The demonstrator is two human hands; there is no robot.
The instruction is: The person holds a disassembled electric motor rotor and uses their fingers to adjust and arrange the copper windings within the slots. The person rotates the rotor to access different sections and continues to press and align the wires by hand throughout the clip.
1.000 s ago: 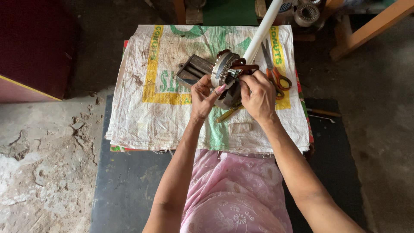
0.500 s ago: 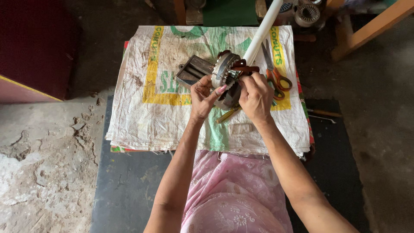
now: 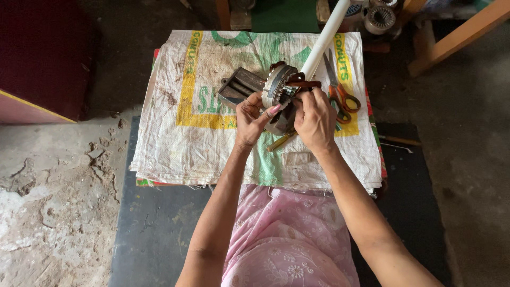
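Head view looks straight down on a low tabletop point(image 3: 159, 234), dark and matte, covered by a stack of woven plastic sacks point(image 3: 212, 143), off-white with yellow and green print, stained and frayed at the edges. At upper centre of the frame both hands meet on a round metal stator core point(image 3: 279, 90), grey, with a toothed, ribbed rim and dull brownish copper windings showing at its end. The left hand point(image 3: 252, 119) has its grip closed on the core from below and the left, thumb raised with a pink-painted nail. The right hand point(image 3: 314, 119) pinches the winding end of the core at the right, fingers curled tight around it. A smooth white plastic pipe point(image 3: 324, 42) runs from the core diagonally to the top edge of the frame. Just left of the core lies a dark, flat rectangular metal frame point(image 3: 239, 87). Orange-handled scissors point(image 3: 340, 90) rest on the sacks to the right of the hands. A slim yellowish tool point(image 3: 280, 141) pokes out beneath the hands. Pink floral cloth point(image 3: 287, 239) fills the lower centre; rough cracked concrete floor point(image 3: 48, 186) lies at left.
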